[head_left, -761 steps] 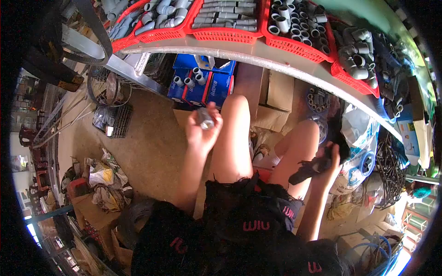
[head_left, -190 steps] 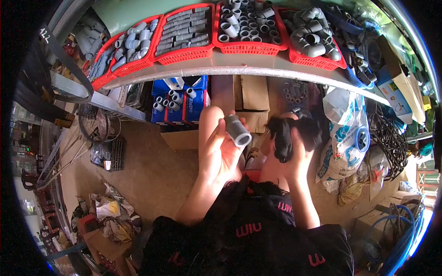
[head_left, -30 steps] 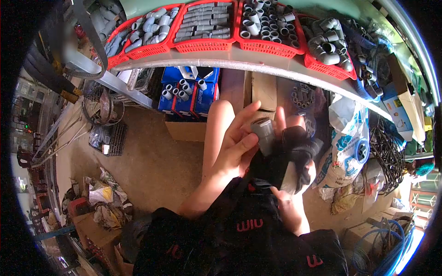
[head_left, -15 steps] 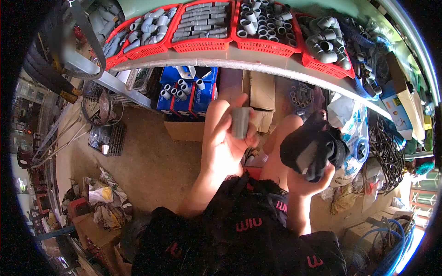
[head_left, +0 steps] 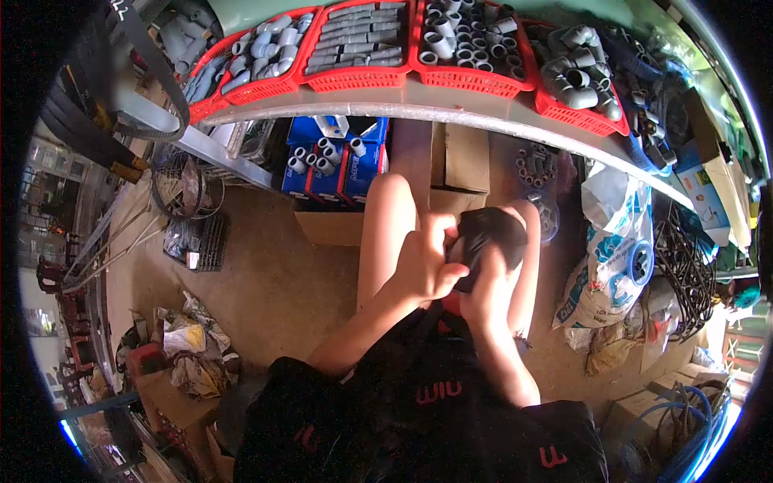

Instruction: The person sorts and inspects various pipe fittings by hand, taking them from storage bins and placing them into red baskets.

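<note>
My left hand [head_left: 431, 262] is closed in front of my knees, its fingers and thumb curled against a black cloth [head_left: 487, 225]. The short grey pipe coupling it held a moment earlier is hidden behind the fingers and the cloth. My right hand [head_left: 487, 290] is shut on this cloth, pressing it against the left fingers; its own fingertips are blurred and partly covered. Both hands meet over my lap. In front of them, several grey pipe pieces [head_left: 326, 157] stand on blue boxes [head_left: 362, 177].
Red baskets [head_left: 354, 80] of grey pipe fittings line the shelf [head_left: 322, 113] ahead, its edge above my knees. Cardboard boxes [head_left: 467, 165] stand under it. A white printed sack [head_left: 600, 278] is at the right, black coiled hose [head_left: 684, 274] beyond. Crumpled packaging [head_left: 197, 346] lies left.
My right hand has moved left with the black cloth and met my left hand. My left hand has lowered slightly, and the grey coupling has gone out of sight at the cloth.
</note>
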Tool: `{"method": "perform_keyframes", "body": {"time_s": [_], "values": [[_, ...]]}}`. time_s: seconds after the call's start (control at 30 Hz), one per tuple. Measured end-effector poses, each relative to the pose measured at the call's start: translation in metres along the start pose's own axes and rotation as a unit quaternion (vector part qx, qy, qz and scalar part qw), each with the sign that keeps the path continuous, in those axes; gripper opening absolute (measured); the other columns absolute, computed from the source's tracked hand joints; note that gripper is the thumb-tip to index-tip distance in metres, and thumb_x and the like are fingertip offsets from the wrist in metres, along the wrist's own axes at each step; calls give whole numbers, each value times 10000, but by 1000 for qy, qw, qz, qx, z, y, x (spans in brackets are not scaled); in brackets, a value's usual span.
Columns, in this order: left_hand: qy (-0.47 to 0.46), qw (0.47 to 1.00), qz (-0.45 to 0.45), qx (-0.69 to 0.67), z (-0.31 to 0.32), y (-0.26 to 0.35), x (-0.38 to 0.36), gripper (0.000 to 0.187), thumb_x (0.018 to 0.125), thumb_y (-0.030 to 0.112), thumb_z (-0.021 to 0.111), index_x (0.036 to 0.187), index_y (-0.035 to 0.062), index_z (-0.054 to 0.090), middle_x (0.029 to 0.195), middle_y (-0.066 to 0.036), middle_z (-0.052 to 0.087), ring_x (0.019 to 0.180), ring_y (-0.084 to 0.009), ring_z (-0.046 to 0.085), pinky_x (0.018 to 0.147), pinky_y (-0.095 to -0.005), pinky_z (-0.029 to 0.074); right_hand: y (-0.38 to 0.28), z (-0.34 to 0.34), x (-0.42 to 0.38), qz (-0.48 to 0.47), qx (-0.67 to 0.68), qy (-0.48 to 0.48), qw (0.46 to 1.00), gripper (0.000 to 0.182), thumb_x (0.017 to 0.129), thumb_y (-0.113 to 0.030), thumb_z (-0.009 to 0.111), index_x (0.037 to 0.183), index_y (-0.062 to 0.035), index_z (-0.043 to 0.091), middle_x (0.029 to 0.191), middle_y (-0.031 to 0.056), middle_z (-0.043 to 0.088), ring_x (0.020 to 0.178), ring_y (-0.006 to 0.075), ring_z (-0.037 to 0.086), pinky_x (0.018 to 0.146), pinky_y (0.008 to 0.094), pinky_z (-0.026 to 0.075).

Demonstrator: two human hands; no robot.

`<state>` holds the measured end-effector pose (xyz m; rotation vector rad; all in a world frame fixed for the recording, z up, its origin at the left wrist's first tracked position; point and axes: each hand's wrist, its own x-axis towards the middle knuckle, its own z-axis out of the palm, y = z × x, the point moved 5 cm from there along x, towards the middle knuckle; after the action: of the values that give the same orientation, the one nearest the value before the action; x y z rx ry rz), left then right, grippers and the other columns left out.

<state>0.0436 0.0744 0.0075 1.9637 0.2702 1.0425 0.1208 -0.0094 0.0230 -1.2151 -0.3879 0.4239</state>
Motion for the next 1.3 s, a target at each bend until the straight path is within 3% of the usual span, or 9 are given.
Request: {"method": "perform_keyframes", "body": {"time_s": [0.1, 0.2, 0.33, 0.43, 0.5, 0.7, 0.87, 1.1, 1.3], "values": [[12, 999, -38, -31, 17, -13, -19, 442, 814, 330, 602, 992, -9, 381, 657, -113, 514, 466, -208, 511, 433, -325, 395, 1, -4, -2, 256, 181, 78, 946, 286, 789, -6, 422, 1073, -37, 420, 956, 83, 517, 905, 169, 528, 823, 280, 421], [53, 918, -321, -228, 26, -16, -11, 191, 903, 214, 422, 915, 25, 403, 721, -38, 421, 634, -79, 434, 551, -239, 379, -3, -12, 2, -77, -86, 37, 993, 308, 762, 41, 441, 1060, -33, 419, 952, 80, 512, 897, 168, 530, 823, 273, 420], [-115, 562, -563, -595, 44, -37, -48, 261, 927, 285, 379, 896, 46, 479, 520, -6, 419, 403, -119, 415, 384, -260, 329, -22, -1, 13, -172, -243, -200, 933, 367, 662, 101, 487, 1009, -13, 447, 920, 73, 495, 898, 158, 503, 822, 265, 397], [10, 916, -334, -220, 13, -36, -29, 130, 895, 158, 422, 946, 39, 435, 548, -65, 480, 420, -206, 487, 391, -307, 369, 5, -6, 14, -60, -164, -133, 976, 386, 635, 118, 479, 998, -10, 454, 929, 68, 497, 889, 143, 486, 819, 255, 389], [60, 994, -85, 36, -1, -12, -27, 140, 847, 44, 453, 971, 11, 395, 585, -120, 510, 467, -269, 535, 426, -327, 405, 37, -12, 14, 0, -111, -60, 992, 328, 709, 109, 441, 1010, -16, 475, 925, 59, 525, 853, 146, 514, 795, 251, 412], [175, 963, 35, 201, -40, -13, -10, 100, 873, 31, 420, 963, 20, 378, 678, -73, 465, 520, -167, 460, 467, -291, 389, 99, -10, -7, 315, 159, -20, 935, 265, 836, 32, 362, 1051, -32, 503, 910, 98, 594, 691, 183, 588, 517, 276, 484], [363, 823, -301, -318, -116, -141, -29, 254, 902, 306, 433, 928, 78, 323, 661, -45, 443, 483, -107, 434, 388, -219, 342, 95, -55, -3, 364, 52, 19, 930, 243, 822, -57, 423, 1055, -47, 491, 826, 105, 593, 622, 205, 599, 473, 296, 510], [329, 856, -284, 280, -254, -301, -80, 260, 726, 104, 685, 913, 36, 518, 712, -93, 587, 595, -197, 557, 586, -308, 443, 86, -137, 6, 406, 166, 65, 896, 273, 869, -240, 408, 1010, -44, 535, 794, 79, 600, 524, 169, 551, 403, 276, 440], [246, 857, -279, 358, -253, -312, -57, 245, 664, 75, 718, 818, 41, 531, 628, -49, 570, 565, -169, 553, 565, -314, 444, 66, -170, 13, 345, 195, 147, 906, 311, 875, -274, 420, 1047, -34, 520, 822, 112, 577, 526, 188, 514, 440, 273, 424]]}}
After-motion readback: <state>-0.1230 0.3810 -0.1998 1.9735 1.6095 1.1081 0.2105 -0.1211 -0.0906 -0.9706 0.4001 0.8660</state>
